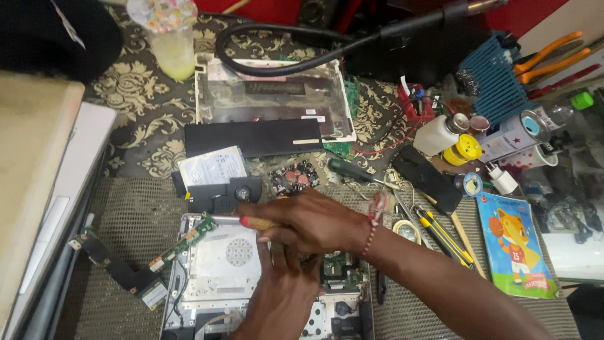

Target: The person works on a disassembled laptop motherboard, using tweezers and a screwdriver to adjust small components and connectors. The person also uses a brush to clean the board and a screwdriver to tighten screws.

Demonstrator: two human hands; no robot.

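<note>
My right hand (pixel 302 220) reaches in from the right, a beaded band on its wrist, and grips a screwdriver (pixel 251 222) with a red and yellow handle. The metal shaft points left, its tip by a green circuit board strip (pixel 182 242) at the upper left corner of an opened laptop chassis (pixel 214 271). My left hand (pixel 280 296) comes up from the bottom edge and lies flat on the chassis, its fingertips tucked under my right hand. It holds nothing that I can see.
Behind the chassis lie a black fan part (pixel 217 192), a hard drive (pixel 211 167), a black battery (pixel 251 137) and a laptop cover (pixel 270 94) under a black lamp neck (pixel 283 63). Screwdrivers (pixel 440 230), bottles (pixel 440 133) and pliers (pixel 547 53) crowd the right.
</note>
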